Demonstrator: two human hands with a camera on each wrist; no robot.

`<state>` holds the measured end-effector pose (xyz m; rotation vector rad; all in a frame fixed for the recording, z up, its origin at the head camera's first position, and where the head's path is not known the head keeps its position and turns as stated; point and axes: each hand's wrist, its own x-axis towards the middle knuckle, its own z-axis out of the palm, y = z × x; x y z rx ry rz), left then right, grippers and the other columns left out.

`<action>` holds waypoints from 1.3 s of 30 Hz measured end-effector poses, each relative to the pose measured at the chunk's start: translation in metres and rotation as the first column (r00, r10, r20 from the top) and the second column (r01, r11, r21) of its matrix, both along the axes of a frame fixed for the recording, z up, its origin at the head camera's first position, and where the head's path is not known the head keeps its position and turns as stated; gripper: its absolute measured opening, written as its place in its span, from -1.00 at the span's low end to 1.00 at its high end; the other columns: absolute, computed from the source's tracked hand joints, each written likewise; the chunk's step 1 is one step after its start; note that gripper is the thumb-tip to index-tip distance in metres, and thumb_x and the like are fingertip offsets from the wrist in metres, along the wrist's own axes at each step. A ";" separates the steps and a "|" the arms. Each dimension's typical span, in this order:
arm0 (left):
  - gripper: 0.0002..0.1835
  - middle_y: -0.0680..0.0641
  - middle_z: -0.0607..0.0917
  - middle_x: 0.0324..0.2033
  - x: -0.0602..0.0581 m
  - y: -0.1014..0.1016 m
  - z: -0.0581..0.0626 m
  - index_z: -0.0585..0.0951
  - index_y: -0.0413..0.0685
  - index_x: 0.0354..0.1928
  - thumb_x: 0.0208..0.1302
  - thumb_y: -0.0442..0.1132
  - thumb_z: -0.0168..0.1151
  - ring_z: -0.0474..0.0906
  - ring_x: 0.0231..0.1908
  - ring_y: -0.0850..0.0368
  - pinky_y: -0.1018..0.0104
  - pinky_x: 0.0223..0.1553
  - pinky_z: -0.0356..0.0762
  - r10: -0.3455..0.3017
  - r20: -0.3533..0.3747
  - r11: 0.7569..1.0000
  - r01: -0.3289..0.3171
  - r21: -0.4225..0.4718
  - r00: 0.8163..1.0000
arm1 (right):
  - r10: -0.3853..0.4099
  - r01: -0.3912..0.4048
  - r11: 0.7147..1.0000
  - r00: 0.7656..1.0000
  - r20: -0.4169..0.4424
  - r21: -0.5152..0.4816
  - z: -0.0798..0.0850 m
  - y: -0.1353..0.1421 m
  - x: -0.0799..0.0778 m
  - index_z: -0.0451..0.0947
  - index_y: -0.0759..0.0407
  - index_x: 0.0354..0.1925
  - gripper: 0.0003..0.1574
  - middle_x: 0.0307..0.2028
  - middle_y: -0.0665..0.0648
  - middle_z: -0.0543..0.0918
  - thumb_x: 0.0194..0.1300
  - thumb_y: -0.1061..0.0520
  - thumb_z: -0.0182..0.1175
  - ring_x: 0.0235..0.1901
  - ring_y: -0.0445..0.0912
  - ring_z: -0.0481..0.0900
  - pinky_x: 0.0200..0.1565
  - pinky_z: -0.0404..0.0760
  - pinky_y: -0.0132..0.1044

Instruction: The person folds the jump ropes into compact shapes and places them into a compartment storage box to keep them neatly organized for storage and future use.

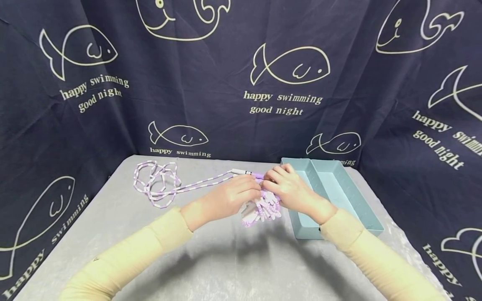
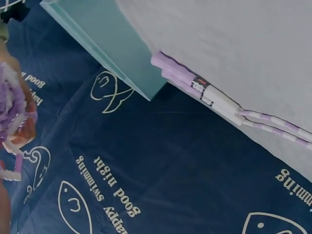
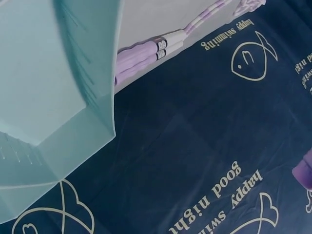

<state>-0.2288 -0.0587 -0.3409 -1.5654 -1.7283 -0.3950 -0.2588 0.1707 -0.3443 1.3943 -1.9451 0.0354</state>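
Both hands meet over a bundled purple-and-white beaded jump rope [image 1: 268, 207], held up above the table. My left hand [image 1: 231, 196] grips the bundle from its left side, fingers curled over it. From the right, my right hand [image 1: 291, 190] holds it too, fingertips close to the left ones. In the left wrist view the bundle [image 2: 10, 105] shows at the left edge, with a loose beaded loop hanging from it. A purple handle end [image 3: 304, 171] appears at the right edge of the right wrist view.
A second beaded jump rope [image 1: 156, 194] lies loosely coiled at the back left of the grey-covered table [image 1: 211, 259]. Its paired handles [image 2: 183, 78] lie beside a teal divided tray [image 1: 361, 205] at the right. Dark fish-print cloth [image 1: 233, 96] hangs around the table.
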 end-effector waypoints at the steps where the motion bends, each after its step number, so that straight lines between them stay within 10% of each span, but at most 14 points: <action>1: -0.85 -0.03 0.65 -0.25 0.001 0.000 0.001 0.58 -0.18 -0.26 0.16 -0.51 0.14 0.56 -0.11 0.09 0.29 0.17 0.38 0.002 0.031 1.000 -0.002 -0.002 1.000 | 0.006 -0.006 1.000 1.000 -0.003 -0.003 0.000 0.000 -0.001 0.47 0.10 -0.32 -0.69 -0.34 0.10 0.52 -0.04 0.41 0.03 -0.27 0.04 0.47 -0.19 0.33 -0.07; 9: -0.76 0.01 0.53 -0.33 0.005 0.005 0.004 0.47 -0.13 -0.26 0.08 -0.58 0.10 0.45 -0.23 0.14 0.35 -0.01 0.37 0.085 0.176 0.994 -0.072 -0.079 0.981 | 0.007 -0.007 1.000 1.000 0.017 0.010 -0.002 0.001 0.000 0.45 0.10 -0.36 -0.68 -0.35 0.09 0.51 -0.08 0.44 0.01 -0.29 0.03 0.47 -0.17 0.35 -0.08; 33: -0.70 0.05 0.51 -0.25 0.014 0.005 0.008 0.55 0.02 -0.38 0.13 -0.58 0.04 0.40 -0.10 0.08 0.21 0.07 0.27 0.180 0.229 0.972 -0.137 -0.191 0.957 | 0.062 -0.063 0.998 0.996 -0.070 -0.019 -0.001 0.003 -0.002 0.46 0.14 -0.35 -0.79 -0.35 0.10 0.52 0.20 0.33 -0.10 -0.32 0.07 0.47 -0.21 0.36 -0.03; 39: -0.80 0.06 0.58 -0.34 0.012 0.005 0.006 0.55 -0.06 -0.28 0.11 -0.49 0.24 0.48 -0.20 0.14 0.30 0.02 0.33 0.160 0.309 0.986 -0.134 -0.103 0.937 | 0.037 -0.038 0.999 0.998 -0.056 -0.012 -0.003 0.004 -0.002 0.46 0.14 -0.35 -0.75 -0.36 0.10 0.51 0.05 0.37 -0.08 -0.34 0.06 0.46 -0.22 0.35 -0.05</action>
